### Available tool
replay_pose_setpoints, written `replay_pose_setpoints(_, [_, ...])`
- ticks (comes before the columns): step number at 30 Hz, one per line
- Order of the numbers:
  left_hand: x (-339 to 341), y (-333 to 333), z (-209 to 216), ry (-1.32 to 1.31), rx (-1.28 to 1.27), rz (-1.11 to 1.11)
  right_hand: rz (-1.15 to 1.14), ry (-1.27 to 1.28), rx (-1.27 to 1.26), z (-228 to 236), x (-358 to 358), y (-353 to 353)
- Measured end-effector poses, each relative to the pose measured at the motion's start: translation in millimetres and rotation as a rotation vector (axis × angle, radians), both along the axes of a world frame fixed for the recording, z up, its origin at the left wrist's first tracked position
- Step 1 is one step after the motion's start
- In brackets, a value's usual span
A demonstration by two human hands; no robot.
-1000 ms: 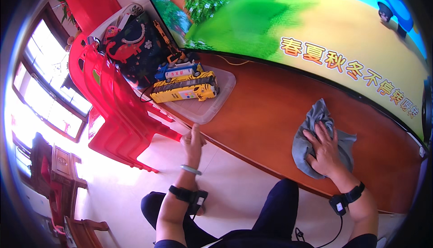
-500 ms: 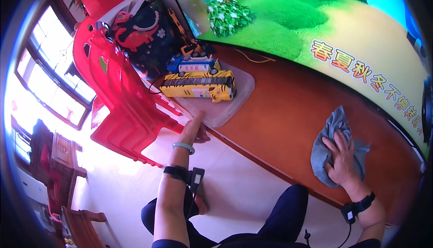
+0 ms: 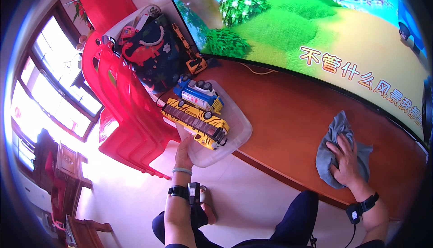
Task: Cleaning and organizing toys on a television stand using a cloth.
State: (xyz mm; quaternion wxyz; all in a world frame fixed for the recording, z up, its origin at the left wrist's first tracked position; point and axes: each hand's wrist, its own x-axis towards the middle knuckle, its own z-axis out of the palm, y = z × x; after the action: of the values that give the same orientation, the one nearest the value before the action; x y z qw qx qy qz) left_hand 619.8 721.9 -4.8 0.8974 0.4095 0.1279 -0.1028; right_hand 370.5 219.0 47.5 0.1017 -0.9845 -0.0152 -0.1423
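My left hand (image 3: 184, 152) grips the near left edge of a translucent plastic tray (image 3: 241, 135), its fingers partly hidden under the rim. The tray juts out past the front edge of the brown table. On it lie a yellow tiger-striped toy bus (image 3: 194, 121) and, behind that, a blue and white toy truck (image 3: 196, 97) tipped on its side with wheels showing. My right hand (image 3: 345, 160) rests on a bunched grey-blue cloth (image 3: 324, 160) on the right part of the tabletop, fingers bent over the fabric and pressing it down.
Stacked red plastic chairs (image 3: 131, 126) stand close on the left of the tray. Behind the tray are a dark dinosaur-print bag (image 3: 158, 63) and a yellow toy excavator (image 3: 195, 63). A large lit television (image 3: 288, 27) spans the back of the brown table (image 3: 279, 126).
My left hand has taken hold of the tray; its near side has swung out over the table's front edge with the toys on it. My right hand and the cloth have barely moved.
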Motion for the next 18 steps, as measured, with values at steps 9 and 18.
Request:
replay_pose_setpoints(9, [-20.4, -12.5, -2.8, -0.063, 0.032, 0.007, -0.116, -0.015, -0.072, -1.2, -9.2, 19.5])
replay_pose_setpoints(18, [-98.2, -35.6, 25.6, -0.079, -0.049, -0.193, 0.181, 0.002, 1.139, -7.0, -53.2, 52.5])
